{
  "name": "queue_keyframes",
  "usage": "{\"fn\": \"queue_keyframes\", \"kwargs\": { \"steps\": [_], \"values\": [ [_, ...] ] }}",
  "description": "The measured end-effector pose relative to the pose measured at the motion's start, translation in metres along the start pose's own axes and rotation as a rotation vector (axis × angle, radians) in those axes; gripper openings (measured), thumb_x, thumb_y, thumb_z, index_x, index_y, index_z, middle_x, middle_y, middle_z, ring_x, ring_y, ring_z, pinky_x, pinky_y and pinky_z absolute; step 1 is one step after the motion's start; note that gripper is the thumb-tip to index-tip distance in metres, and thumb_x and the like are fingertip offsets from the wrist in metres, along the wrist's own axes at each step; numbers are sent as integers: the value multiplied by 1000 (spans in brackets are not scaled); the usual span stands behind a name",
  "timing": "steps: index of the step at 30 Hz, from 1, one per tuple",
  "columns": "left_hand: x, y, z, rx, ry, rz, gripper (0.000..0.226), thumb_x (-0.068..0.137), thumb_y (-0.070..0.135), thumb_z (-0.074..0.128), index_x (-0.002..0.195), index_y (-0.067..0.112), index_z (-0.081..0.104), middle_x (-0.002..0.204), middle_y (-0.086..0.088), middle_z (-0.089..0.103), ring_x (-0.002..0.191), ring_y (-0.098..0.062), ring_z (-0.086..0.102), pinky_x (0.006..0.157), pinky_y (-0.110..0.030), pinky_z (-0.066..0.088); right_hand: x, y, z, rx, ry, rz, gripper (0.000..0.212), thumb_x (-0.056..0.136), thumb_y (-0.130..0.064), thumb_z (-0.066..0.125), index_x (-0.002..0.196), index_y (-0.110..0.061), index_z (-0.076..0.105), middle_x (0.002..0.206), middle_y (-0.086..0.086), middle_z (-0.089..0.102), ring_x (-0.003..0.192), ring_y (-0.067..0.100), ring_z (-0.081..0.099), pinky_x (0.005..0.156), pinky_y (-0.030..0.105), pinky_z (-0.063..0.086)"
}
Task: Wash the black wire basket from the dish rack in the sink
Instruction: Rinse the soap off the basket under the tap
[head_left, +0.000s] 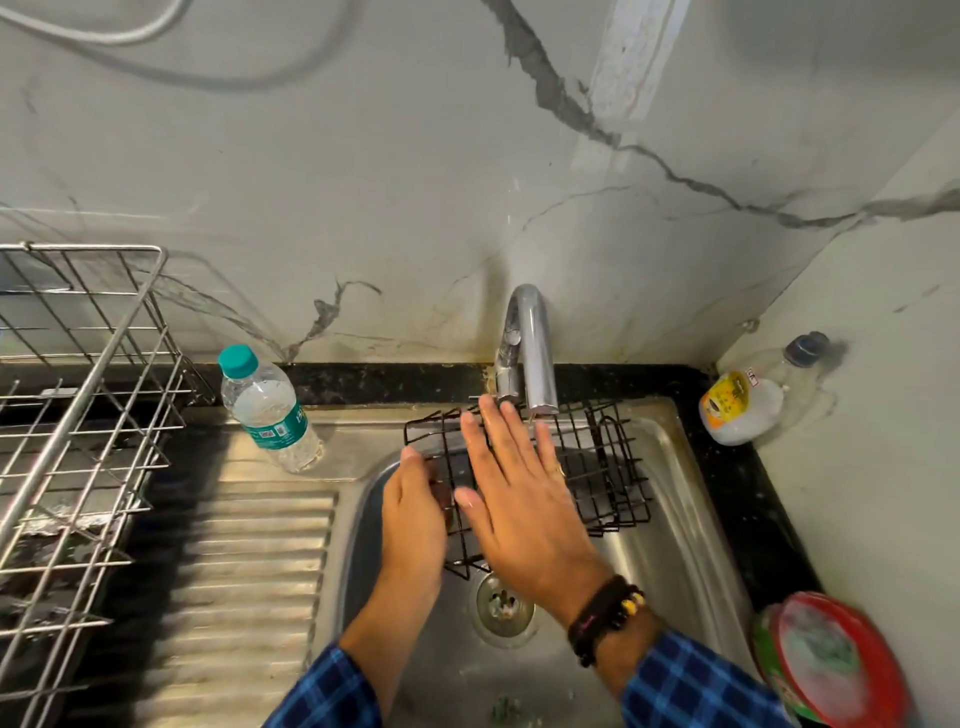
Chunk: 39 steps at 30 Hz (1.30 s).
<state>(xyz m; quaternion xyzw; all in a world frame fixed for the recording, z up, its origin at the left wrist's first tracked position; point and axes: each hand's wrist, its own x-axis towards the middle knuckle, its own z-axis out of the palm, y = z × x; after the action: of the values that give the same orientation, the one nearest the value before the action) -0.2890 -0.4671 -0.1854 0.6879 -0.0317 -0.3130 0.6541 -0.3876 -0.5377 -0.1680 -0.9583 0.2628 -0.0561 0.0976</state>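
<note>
Beneath the tap (535, 353) the black wire basket (608, 467) lies crosswise in the sink (691, 519), my left hand (415, 514) gripping its end left of the tap, my right hand (524, 504) flat atop it, fingers (498, 431) straight.

The rectangular black wire basket (608, 462), an open grid of thin rods with low sides, sits tilted inside the stainless steel sink (680, 545), toward the back of the basin, its near corner just above the drain. The silver wire dish rack (88, 395) stands well apart, off to the left.
</note>
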Motion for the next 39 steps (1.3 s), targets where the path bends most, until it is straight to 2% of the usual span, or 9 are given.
{"fn": "queue_keyframes", "kwargs": {
  "steps": [3, 6, 11, 14, 16, 23, 29, 32, 39],
  "values": [
    [15, 13, -1, 24, 1, -108, 44, 106, 47, 32, 95, 17, 63, 72, 0, 59, 58, -12, 52, 51, -23, 38, -26, 31, 4, -46, -128, -54, 65, 103, -53, 12, 157, -35, -18, 165, -5, -26, 151, 16, -25, 123, 55, -5],
    [23, 26, 7, 62, -46, -156, 38, 107, 43, 33, 90, 19, 56, 59, 6, 44, 47, -8, 37, 41, -20, 25, -39, 48, 5, -56, -153, -5, 64, 101, -56, 11, 157, -38, -16, 165, -9, -25, 152, 17, -23, 123, 53, -4],
    [24, 31, 36, 70, -138, -164, 41, 107, 45, 35, 83, 21, 58, 58, 5, 51, 47, -10, 43, 41, -21, 29, -35, 27, -2, -75, 65, -82, 60, 103, -52, 28, 156, -25, 28, 167, 1, 20, 154, 28, 15, 120, 60, 10],
    [27, 33, 47, 10, -159, -190, 43, 106, 44, 38, 79, 19, 59, 51, 5, 52, 38, -10, 43, 36, -21, 28, -30, 21, -15, -84, 157, -84, 49, 95, -52, 48, 137, -27, 54, 146, -1, 51, 134, 21, 48, 115, 60, 26],
    [27, 28, 50, 16, -177, -201, 43, 105, 47, 39, 83, 18, 62, 56, 2, 52, 41, -12, 43, 38, -23, 29, -24, 21, -24, -81, 144, -54, 40, 91, -53, 52, 124, -31, 58, 131, -5, 56, 119, 18, 55, 105, 52, 37],
    [19, 23, 47, -4, -152, -270, 42, 105, 44, 40, 88, 15, 64, 51, 5, 55, 42, -11, 45, 36, -20, 31, 2, 29, -40, -25, -198, -161, 36, 93, -60, 45, 117, -34, 51, 112, -11, 52, 104, 12, 50, 91, 44, 47],
    [38, 19, 47, -191, -210, -426, 56, 99, 56, 44, 98, 8, 72, 77, -8, 69, 67, -26, 65, 63, -34, 50, 9, 28, -33, -33, -2, -132, 38, 97, -54, 41, 124, -29, 52, 122, -5, 54, 113, 16, 49, 94, 42, 48],
    [38, 17, 43, -109, -169, -441, 48, 101, 53, 43, 96, 14, 70, 65, -2, 63, 42, -12, 47, 35, -21, 31, 7, 29, -32, -44, 85, 0, 45, 100, -50, 36, 135, -25, 51, 131, -2, 55, 122, 19, 47, 100, 40, 49],
    [27, 27, 48, 57, -263, -320, 40, 105, 50, 37, 84, 23, 58, 50, 10, 41, 42, -6, 34, 39, -17, 24, -18, 52, -22, -222, -52, 125, 58, 100, -58, 25, 155, -38, 29, 157, 2, 36, 148, 26, 27, 116, 59, 24]
  ]
}}
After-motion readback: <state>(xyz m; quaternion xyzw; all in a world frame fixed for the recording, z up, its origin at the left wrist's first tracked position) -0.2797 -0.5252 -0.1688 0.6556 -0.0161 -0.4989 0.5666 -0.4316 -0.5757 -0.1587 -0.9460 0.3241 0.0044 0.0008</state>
